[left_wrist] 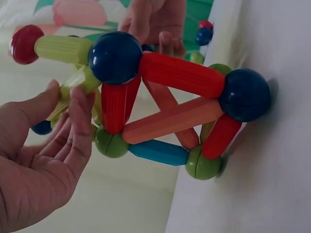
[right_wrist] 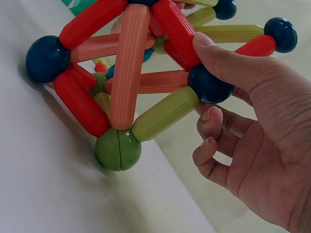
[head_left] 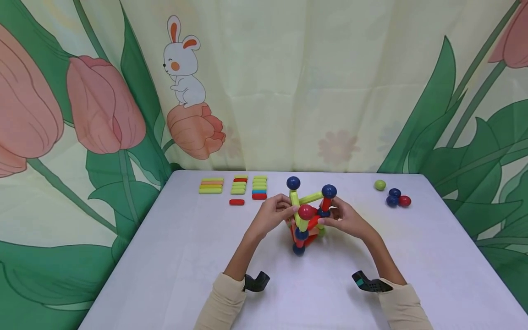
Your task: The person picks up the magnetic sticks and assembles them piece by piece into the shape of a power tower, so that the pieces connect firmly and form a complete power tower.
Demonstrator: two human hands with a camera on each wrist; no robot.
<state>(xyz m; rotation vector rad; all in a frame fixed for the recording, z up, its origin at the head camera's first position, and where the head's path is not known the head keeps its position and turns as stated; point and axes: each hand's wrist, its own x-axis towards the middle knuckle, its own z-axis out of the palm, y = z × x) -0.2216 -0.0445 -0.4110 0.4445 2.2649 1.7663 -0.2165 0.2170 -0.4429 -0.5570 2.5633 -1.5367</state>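
A frame of magnetic rods and balls (head_left: 301, 234) stands on the white table between my two hands. Its blue ball (left_wrist: 244, 95) and green balls (right_wrist: 118, 149) sit at the tabletop, joined by red, orange, yellow-green and blue rods. My left hand (head_left: 270, 216) pinches a yellow-green rod (left_wrist: 80, 82) in the upper part between thumb and fingers. On the other side my right hand (head_left: 348, 219) grips the frame at a blue ball (right_wrist: 210, 83), the thumb lying over a red rod (right_wrist: 179, 31). A red ball (head_left: 306, 212) tops one yellow-green rod; blue balls cap others.
Short rods (head_left: 238, 185) lie in three stacks at the back left of the table (head_left: 185, 266), with a single red rod (head_left: 237, 202) in front. A loose green ball (head_left: 380, 184), two blue balls (head_left: 393, 200) and a red ball (head_left: 405, 201) lie back right. A printed curtain (head_left: 268, 91) hangs behind.
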